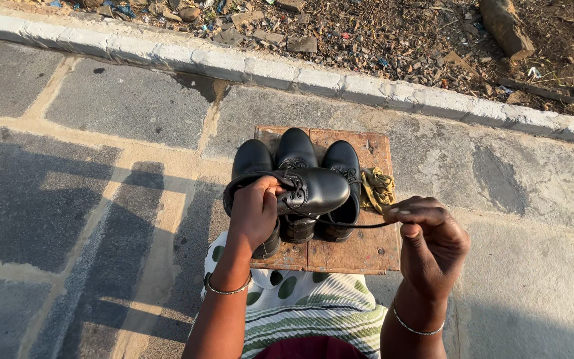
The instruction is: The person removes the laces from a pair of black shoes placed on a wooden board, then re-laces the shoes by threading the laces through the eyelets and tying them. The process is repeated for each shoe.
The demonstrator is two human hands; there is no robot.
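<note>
View from the head camera, looking down at a paved walkway. The left hand (255, 211) has its grip wrapped around the opening of a black lace-up shoe (307, 191), holding it on its side above a small wooden board (360, 249) that serves as the surface. The right hand (430, 242) is closed in a narrow pinch on the end of a black lace (357, 225), which runs taut from the held shoe to the fingers. Three more black shoes (297, 156) stand upright side by side on the board, directly beneath and behind the held one, toes pointing away from the person. A crumpled yellow cloth (376, 188) lies on the board just beside the rightmost shoe. Each wrist carries a thin bangle. A striped and dotted garment (300, 302) covers the person's lap at the near edge of the board. Beyond the board runs a pale stone kerb (340, 83), with bare littered ground behind it.
</note>
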